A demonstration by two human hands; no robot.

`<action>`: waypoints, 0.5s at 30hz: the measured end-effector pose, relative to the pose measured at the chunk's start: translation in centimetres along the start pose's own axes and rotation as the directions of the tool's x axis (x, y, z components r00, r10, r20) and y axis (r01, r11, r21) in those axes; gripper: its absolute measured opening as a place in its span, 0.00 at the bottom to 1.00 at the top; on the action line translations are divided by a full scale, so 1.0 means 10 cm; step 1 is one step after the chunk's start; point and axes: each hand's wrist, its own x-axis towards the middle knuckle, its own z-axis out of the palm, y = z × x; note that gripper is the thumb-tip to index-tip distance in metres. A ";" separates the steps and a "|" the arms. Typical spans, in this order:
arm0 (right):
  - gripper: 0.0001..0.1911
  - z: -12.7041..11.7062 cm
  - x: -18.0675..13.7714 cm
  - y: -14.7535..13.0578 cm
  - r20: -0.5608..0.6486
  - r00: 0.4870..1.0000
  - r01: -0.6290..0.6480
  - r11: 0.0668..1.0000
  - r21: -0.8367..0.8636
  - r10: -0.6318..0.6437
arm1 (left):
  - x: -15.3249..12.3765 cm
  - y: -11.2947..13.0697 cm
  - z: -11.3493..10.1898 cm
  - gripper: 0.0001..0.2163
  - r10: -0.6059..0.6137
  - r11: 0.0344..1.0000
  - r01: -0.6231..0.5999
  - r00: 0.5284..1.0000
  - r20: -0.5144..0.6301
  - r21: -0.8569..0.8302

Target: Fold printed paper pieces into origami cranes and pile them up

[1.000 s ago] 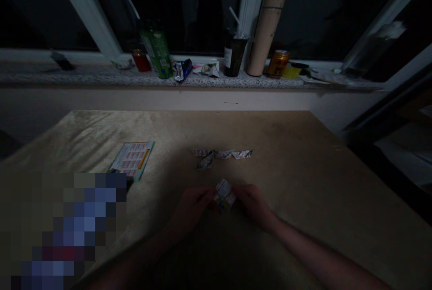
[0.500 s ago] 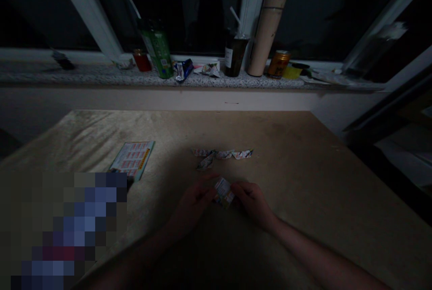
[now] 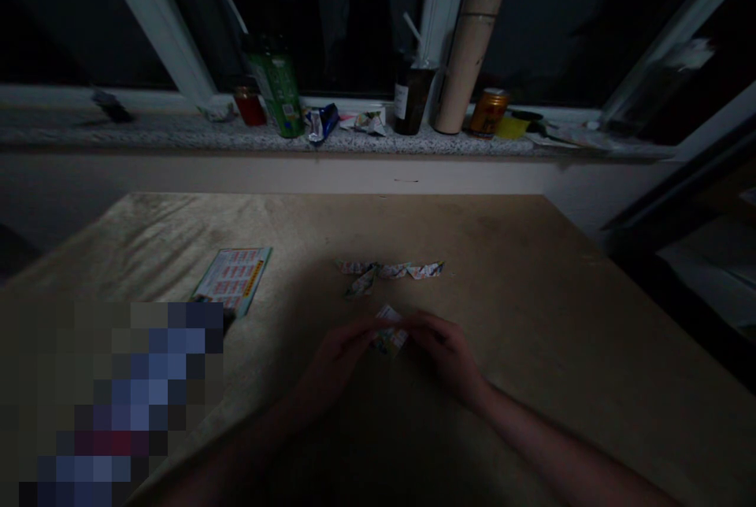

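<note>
Between my hands is a small piece of printed paper [image 3: 390,343], turned like a diamond and lying close to the table top. My left hand [image 3: 346,343] grips its left side, while the fingers of my right hand [image 3: 442,343] close on its right side. The fingertips nearly meet across the middle of the paper and hide part of it. Just beyond my hands lie several folded printed paper strips [image 3: 390,271], set in a row with one slanting toward me. The light is dim, so fine folds cannot be made out.
A printed card or booklet [image 3: 236,275] lies left on the brown table [image 3: 502,255]. The lower left corner is pixelated. Along the speckled windowsill [image 3: 354,145] stand a green bottle [image 3: 280,94], dark cup [image 3: 412,101], tall pale flask [image 3: 466,62], orange can [image 3: 489,113] and crumpled wrappers [image 3: 322,123].
My fingertips have slid inward over the paper and now cover its middle, where before its face showed between them. The strips and the card have stayed put.
</note>
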 end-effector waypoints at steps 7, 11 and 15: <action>0.08 0.02 -0.03 -0.02 0.047 0.997 -0.068 0.997 0.041 0.066 | -0.02 0.00 -0.02 0.15 -0.097 0.961 0.107 0.994 0.052 -0.253; 0.10 0.03 -0.04 -0.01 0.042 0.998 -0.039 0.999 0.030 0.038 | -0.02 0.00 -0.03 0.17 -0.092 0.940 0.111 0.993 0.074 -0.324; 0.10 0.05 -0.03 -0.01 0.042 0.999 -0.015 1.000 0.019 0.014 | -0.01 -0.02 -0.02 0.18 -0.117 0.938 0.136 0.990 0.079 -0.319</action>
